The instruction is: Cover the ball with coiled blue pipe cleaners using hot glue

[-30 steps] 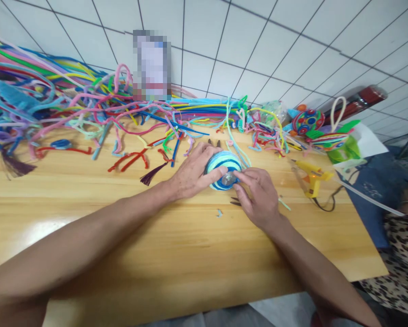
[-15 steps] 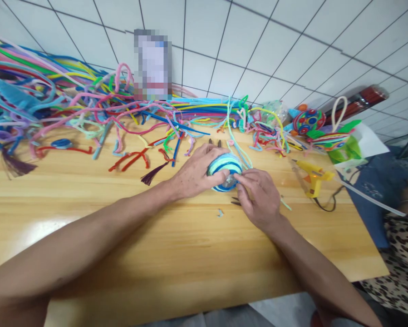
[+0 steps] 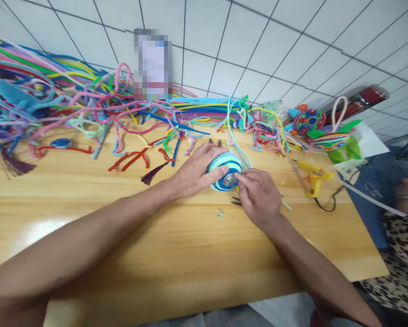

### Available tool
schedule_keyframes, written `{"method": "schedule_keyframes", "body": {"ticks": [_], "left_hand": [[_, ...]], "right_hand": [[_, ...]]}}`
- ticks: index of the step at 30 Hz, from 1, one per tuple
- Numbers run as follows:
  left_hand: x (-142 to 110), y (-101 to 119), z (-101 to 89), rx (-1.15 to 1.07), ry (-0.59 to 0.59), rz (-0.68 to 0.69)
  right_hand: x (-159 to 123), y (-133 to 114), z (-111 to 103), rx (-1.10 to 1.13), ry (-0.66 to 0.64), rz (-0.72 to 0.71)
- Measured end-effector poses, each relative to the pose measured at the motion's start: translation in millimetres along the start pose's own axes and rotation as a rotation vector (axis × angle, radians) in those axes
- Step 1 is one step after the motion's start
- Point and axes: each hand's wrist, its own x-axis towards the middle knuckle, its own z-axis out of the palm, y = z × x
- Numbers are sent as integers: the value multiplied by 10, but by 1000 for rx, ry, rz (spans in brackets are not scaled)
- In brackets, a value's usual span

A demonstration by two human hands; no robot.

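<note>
I have the left hand (image 3: 197,171) holding the striped ball (image 3: 226,160) over the counter (image 3: 176,259); right hand (image 3: 261,195) narrowed beside its clear patch (image 3: 229,181), can't tell if pinching anything.

1 round piece (image 3: 230,163), blue and pale-green stripes, greyish centre (image 3: 229,180) bare, handheld.

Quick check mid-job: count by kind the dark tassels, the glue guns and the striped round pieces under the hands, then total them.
Dark tassels: 2
Glue gun: 1
Striped piece: 1
Total: 4
</note>
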Motion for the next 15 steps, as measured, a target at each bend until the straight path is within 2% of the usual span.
{"method": "schedule_keyframes", "body": {"ticks": [9,15], "left_hand": [[7,-75,-6,49,-38,19],[8,-84,16,51,-19,31]], "right_hand": [[-25,15,1,-41,-7,7],[-28,31,11,-33,16,-3]]}}
